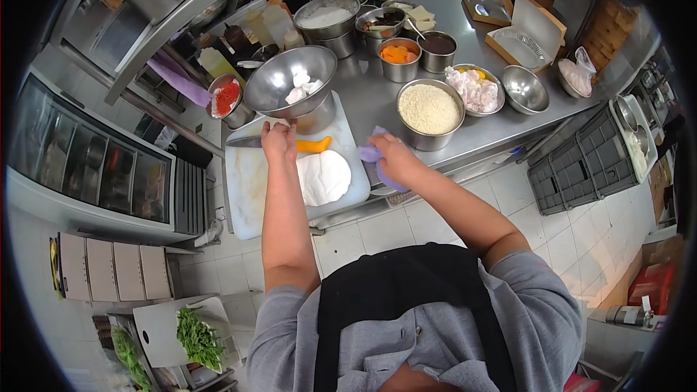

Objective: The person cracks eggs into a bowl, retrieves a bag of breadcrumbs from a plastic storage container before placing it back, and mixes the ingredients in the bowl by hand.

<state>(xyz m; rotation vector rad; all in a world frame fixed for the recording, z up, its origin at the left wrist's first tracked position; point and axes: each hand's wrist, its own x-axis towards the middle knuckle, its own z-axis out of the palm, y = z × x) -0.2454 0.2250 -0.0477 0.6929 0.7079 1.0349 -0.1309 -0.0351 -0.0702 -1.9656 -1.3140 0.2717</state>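
My right hand (396, 156) is closed on a purple cloth (369, 154) at the counter's front edge, to the right of the cutting board (247, 196). My left hand (279, 141) is over the board, at the lower side of a large steel mixing bowl (265, 80). Its fingertips are partly hidden, so I cannot tell whether they grip anything. White lumps (301, 87) lie in the bowl. Under my left hand is a knife with a yellow handle (314, 145), its blade pointing left. A smooth, flat, white rounded piece (324, 178), perhaps dough, lies nearest me on the board.
Right of the board stand a pot of pale crumbs (430, 109), a bowl of pink-white pieces (475, 91), a steel bowl (525, 89) and a pot of orange pieces (399, 54). A red-filled container (226, 98) is left; a grey crate (577, 163) stands right.
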